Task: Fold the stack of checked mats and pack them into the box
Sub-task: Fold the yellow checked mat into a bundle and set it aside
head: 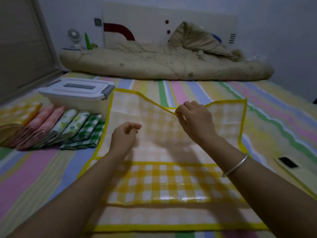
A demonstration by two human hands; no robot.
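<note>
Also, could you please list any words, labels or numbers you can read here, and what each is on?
No text can be read here.
The small grey panel on the wall is too blurred to tell whether it shows figures.
The box lid, folded mats, yellow checked mat and phone show no lettering.

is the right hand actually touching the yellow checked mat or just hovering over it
Touching. The head view shows the right hand pinching the far yellow border of the yellow checked mat, with the edge raised at the pinch.
</note>
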